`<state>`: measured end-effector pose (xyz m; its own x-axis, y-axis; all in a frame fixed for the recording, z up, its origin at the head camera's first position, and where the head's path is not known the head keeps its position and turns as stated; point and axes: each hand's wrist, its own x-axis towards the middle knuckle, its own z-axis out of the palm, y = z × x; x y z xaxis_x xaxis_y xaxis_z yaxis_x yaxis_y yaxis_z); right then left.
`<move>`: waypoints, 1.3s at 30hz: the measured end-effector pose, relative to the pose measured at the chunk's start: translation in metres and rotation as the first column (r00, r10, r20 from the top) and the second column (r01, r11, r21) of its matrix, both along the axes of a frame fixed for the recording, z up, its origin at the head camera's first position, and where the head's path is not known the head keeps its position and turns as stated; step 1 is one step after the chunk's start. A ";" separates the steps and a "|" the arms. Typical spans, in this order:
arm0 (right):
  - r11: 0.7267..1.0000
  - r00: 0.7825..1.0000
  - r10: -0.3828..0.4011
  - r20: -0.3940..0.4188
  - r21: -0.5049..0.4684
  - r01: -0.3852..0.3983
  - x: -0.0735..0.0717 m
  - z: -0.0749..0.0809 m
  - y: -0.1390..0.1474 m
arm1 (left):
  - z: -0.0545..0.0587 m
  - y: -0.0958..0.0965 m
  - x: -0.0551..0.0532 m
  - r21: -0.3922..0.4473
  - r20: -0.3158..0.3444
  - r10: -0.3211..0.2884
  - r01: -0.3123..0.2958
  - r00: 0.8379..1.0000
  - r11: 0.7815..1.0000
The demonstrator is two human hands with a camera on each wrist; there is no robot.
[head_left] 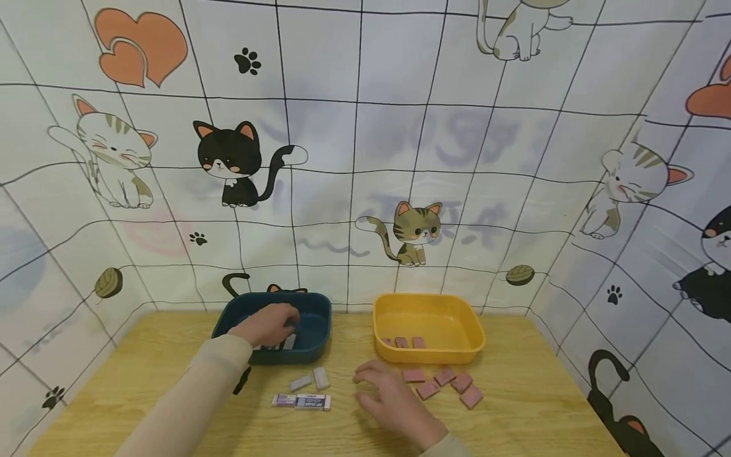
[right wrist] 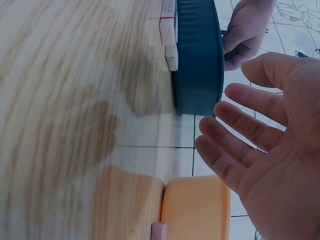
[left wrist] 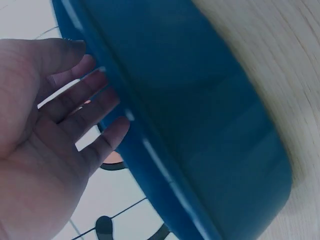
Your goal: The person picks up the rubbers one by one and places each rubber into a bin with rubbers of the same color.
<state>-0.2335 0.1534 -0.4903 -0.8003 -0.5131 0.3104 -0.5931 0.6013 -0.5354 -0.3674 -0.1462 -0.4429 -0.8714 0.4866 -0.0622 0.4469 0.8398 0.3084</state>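
Note:
My left hand point(head_left: 268, 325) is over the dark blue plastic bin point(head_left: 313, 357), its fingers loosely bent. In the left wrist view no object shows between those fingers, which overlap the bin's rim. White eraser-like blocks point(head_left: 290, 342) lie inside the bin, partly hidden by the hand. My right hand point(head_left: 394, 403) hovers low over the table with fingers spread and relaxed, and its palm shows bare in the right wrist view. To its left lie two plain white blocks point(head_left: 321, 378) and erasers in printed purple-and-white sleeves point(head_left: 311, 402). Several pink blocks point(head_left: 428, 389) are to its right.
A yellow bin point(head_left: 429, 357) stands at the back right, with pink blocks point(head_left: 419, 343) along its near side. The light wooden table point(head_left: 531, 406) meets a cat-print cloth wall point(head_left: 325, 190) behind both bins and at the sides.

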 end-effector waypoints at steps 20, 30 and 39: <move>0.987 0.991 -0.124 0.041 -0.098 0.127 0.006 0.006 0.020 | 0.011 0.031 0.057 0.211 -0.260 0.046 0.010 0.965 0.977; 0.975 0.980 -0.200 0.027 -0.098 0.201 0.008 0.008 0.030 | 0.007 0.038 0.082 0.280 -0.349 0.077 0.025 0.934 0.960; 0.962 0.974 -0.228 0.003 -0.156 0.226 0.006 0.005 0.040 | 0.004 0.045 0.099 0.304 -0.409 0.063 0.071 0.910 0.950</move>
